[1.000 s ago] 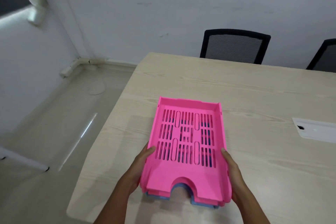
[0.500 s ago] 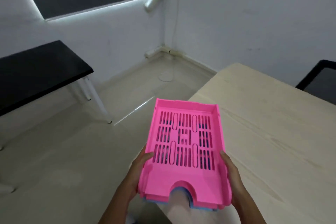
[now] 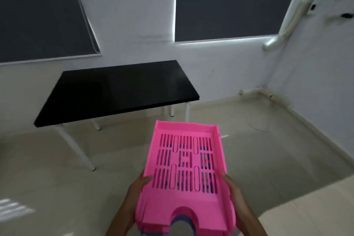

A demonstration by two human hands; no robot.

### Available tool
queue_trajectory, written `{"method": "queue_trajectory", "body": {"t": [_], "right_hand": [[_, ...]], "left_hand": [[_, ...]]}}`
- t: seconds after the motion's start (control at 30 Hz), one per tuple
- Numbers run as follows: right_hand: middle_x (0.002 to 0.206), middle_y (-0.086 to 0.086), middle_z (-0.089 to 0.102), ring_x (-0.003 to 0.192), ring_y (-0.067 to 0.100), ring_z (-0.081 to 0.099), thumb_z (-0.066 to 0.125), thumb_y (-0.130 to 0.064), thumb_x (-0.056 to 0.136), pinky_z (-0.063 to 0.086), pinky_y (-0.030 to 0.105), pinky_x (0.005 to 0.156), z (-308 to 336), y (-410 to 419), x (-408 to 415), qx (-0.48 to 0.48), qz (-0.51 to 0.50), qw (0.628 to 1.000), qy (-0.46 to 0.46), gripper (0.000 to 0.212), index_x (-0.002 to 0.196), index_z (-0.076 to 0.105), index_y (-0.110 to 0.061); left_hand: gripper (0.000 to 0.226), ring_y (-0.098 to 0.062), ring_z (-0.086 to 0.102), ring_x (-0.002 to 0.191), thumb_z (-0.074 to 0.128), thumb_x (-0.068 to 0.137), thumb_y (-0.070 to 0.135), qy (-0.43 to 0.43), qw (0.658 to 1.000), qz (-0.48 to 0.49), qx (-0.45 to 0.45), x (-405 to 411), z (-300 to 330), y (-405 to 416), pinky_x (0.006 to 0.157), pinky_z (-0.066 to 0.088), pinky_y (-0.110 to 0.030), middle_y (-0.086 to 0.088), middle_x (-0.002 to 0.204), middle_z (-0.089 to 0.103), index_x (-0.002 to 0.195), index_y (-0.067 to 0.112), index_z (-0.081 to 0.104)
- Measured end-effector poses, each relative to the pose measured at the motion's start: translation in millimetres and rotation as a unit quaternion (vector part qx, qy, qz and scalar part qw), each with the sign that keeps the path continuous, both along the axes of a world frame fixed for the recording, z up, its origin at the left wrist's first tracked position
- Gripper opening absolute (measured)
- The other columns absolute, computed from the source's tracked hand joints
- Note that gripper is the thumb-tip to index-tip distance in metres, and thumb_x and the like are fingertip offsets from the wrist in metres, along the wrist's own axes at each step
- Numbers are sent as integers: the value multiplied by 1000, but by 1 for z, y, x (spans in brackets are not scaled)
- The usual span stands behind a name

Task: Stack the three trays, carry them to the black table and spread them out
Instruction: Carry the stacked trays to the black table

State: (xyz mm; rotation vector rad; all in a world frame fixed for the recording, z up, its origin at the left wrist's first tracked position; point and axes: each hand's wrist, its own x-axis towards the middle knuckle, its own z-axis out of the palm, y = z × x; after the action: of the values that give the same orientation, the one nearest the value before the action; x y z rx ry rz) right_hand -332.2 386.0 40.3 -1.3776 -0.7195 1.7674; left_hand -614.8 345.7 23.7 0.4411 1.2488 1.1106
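A stack of trays (image 3: 184, 197) hangs in the air over the floor, the pink slotted one on top and blue edges of trays beneath showing through its slots and front notch. My left hand (image 3: 137, 190) grips the stack's left side and my right hand (image 3: 232, 191) grips its right side. The black table (image 3: 116, 90) with white legs stands ahead and to the left, against the wall, its top bare. The stack is well short of it.
A corner of the light wooden table (image 3: 310, 214) shows at the lower right. Pale floor (image 3: 268, 159) stretches between me and the black table. Dark window blinds (image 3: 226, 2) cover the far wall, and a white pipe (image 3: 291, 17) runs down the right corner.
I have turned left, away from the wooden table, carrying the stack off it. The black table has swung from the left edge to straight ahead, and both hands keep their grip.
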Motion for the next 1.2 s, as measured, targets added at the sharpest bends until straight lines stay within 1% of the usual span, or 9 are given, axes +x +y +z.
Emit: {"method": "queue_trajectory", "body": {"t": [0.07,0.17,0.23,0.33,0.5,0.7,0.9,1.07,1.2], "right_hand": [[101,23,79,84,37,77,55,-43,86,55,48,87,2,28,-35,4,49,999,-4,55,118,70,-1],[94,22,79,76,35,77,56,-42,86,56,43,81,0,69,-76,19,93,995,-8,54,116,70,1],[94,22,79,76,35,77,55,-42,89,57,43,80,0,99,-99,30,112,993,-11,50,114,72,-1],[99,22,79,83,37,76,52,-41,96,57,51,90,-1,151,-136,42,129,990,-30,47,115,72,-3],[101,19,78,90,38,75,50,-44,98,56,56,94,-5,258,-198,65,155,984,-52,47,115,72,-6],[108,19,78,99,37,75,50,-41,100,54,59,99,-5,388,-261,58,177,981,-55,41,114,73,-11],[113,26,74,112,50,66,60,-40,91,50,63,102,-7,485,-328,20,175,984,-40,48,120,71,-4],[119,33,70,120,56,58,56,-30,99,50,61,101,-16,547,-390,-6,158,987,-24,42,123,68,1],[121,33,69,120,57,58,61,-33,92,49,63,102,-16,589,-439,-8,150,989,-13,50,128,65,2]], "left_hand": [[58,-47,69,92,74,74,28,7,999,36,-8,-33,-1,6,93,48,-73,-28,104,73,124,1,61],[45,-44,70,86,61,84,24,-4,997,73,-13,-72,-6,21,85,55,-64,-26,97,74,123,1,61],[43,-44,70,85,59,87,22,-17,996,92,-13,-94,-8,38,86,54,-66,-27,97,74,124,0,61],[45,-45,69,87,62,87,24,-8,993,114,-15,-129,-7,78,94,45,-75,-29,100,73,123,-1,62],[64,-46,67,92,76,73,37,0,990,143,-6,-188,-2,171,88,53,-67,-31,107,69,125,2,63],[53,-48,68,94,70,84,32,-3,984,180,2,-242,2,276,92,50,-70,-33,112,68,126,1,62],[48,-40,72,87,61,82,22,4,980,199,23,-300,1,366,81,60,-53,-24,103,75,127,4,62],[50,-38,73,86,59,84,17,-23,980,194,41,-364,-12,432,79,61,-53,-21,101,76,132,6,59],[43,-36,74,85,54,89,12,-27,983,173,50,-414,-15,481,73,63,-52,-17,98,78,131,10,58]]}}
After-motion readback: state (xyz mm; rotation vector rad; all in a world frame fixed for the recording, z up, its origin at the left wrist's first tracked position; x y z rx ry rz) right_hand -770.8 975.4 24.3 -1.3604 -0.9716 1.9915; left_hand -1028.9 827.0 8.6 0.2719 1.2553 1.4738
